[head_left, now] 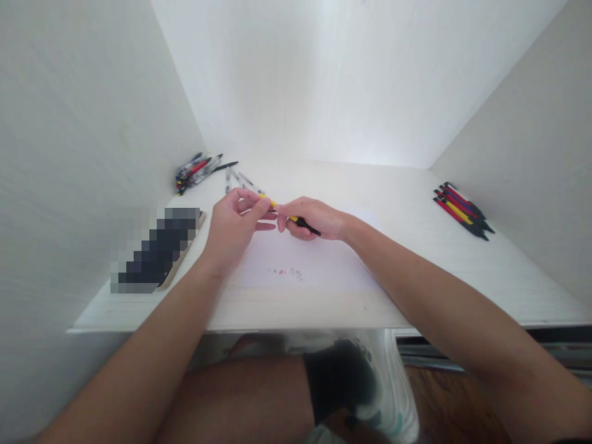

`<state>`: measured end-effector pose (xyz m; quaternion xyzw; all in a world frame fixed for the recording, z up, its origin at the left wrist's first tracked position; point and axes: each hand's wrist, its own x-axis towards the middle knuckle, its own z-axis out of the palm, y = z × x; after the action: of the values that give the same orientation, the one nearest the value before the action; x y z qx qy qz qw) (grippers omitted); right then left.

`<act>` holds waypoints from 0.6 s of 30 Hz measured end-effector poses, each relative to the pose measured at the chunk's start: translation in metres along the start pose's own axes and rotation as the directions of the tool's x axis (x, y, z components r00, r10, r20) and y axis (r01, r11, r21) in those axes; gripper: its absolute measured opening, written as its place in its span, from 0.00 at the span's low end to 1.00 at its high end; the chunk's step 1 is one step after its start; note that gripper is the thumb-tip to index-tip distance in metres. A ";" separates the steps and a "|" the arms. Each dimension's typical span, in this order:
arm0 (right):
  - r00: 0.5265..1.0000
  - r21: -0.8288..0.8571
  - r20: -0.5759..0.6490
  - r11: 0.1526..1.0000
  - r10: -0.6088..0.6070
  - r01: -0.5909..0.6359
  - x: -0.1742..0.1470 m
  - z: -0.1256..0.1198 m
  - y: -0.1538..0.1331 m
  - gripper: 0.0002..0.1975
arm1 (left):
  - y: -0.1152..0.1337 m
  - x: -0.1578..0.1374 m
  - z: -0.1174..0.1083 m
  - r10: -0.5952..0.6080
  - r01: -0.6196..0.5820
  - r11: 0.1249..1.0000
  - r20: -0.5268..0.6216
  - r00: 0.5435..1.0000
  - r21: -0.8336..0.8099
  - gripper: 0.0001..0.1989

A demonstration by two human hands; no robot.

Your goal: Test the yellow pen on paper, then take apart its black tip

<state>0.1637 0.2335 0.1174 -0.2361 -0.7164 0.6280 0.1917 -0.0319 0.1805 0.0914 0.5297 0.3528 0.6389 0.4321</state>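
Note:
A yellow pen with a black end (301,223) lies between my two hands, above a sheet of white paper (324,268). My left hand (240,216) pinches its yellow far end between thumb and index finger, the other fingers loosely spread. Around the pen's middle, my right hand (308,216) is closed, and the black end points down to the right across the palm. Part of the barrel is hidden by the fingers. Small scribbled marks (284,272) in red and dark ink show on the paper below the hands.
A pile of pens (197,172) lies at the left wall, with a few clear pen parts (240,179) beside it. Several coloured pens (462,209) lie grouped near the right wall. A blurred-out phone (182,231) rests at the left. The table's front edge (300,328) is near my body.

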 end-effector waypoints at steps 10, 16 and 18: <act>0.999 0.009 0.027 1.000 0.023 -0.023 -0.004 0.008 -0.007 0.23 | 0.013 -0.008 0.000 -0.052 0.051 0.994 -0.004 0.999 -0.101 0.30; 0.996 0.069 0.051 0.995 0.072 -0.075 -0.004 0.009 0.001 0.25 | 0.015 -0.012 -0.007 -0.120 0.124 0.988 0.043 0.992 -0.097 0.29; 0.995 0.076 0.060 0.994 0.075 -0.080 -0.003 0.008 0.004 0.25 | 0.013 -0.011 -0.008 -0.116 0.119 0.988 0.031 0.993 -0.097 0.29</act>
<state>0.1619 0.2256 0.1128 -0.2379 -0.6866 0.6691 0.1558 -0.0414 0.1654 0.0971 0.4940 0.3461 0.6223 0.4989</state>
